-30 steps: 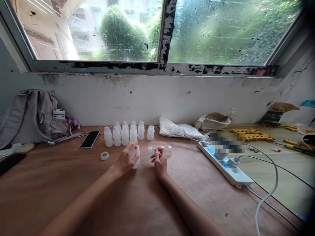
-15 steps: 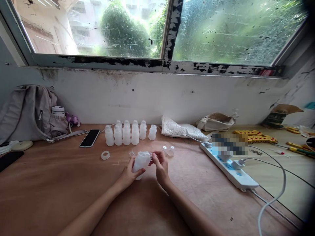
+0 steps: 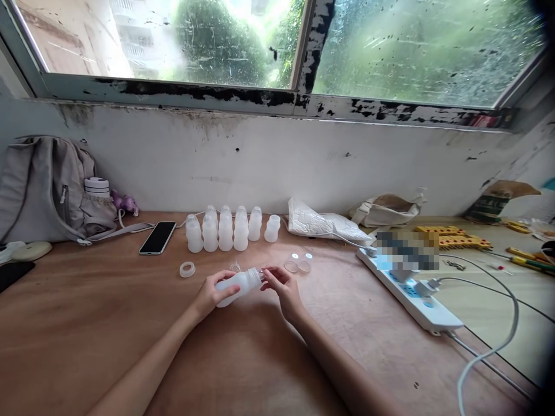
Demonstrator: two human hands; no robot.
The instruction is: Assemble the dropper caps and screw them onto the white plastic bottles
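While the white plastic bottle (image 3: 237,285) is held nearly on its side just above the brown tabletop (image 3: 130,323), its body is gripped by the left hand (image 3: 210,295), whose fingers are wrapped around the lower half. The bottle's neck is pointed to the right, and there the fingertips of the right hand (image 3: 281,286) are pinched at the mouth; whether a small cap is caught between them cannot be told. Just behind the bottle a small clear cap (image 3: 235,267) is seen lying on the tabletop, and to the right of the bottle's neck two clear round lids (image 3: 298,266) are laid side by side. To the left of the bottle a roll of clear tape (image 3: 187,269) is placed flat. Further behind the bottle, toward the wall, a cluster of matching white bottles (image 3: 229,229) is stood upright. Left of that cluster a black phone (image 3: 158,237) is laid face up, and beyond it a grey backpack (image 3: 47,190) is propped against the wall. Well to the right of the bottle a white power strip (image 3: 411,294) with a plugged-in cable is laid on the tabletop.
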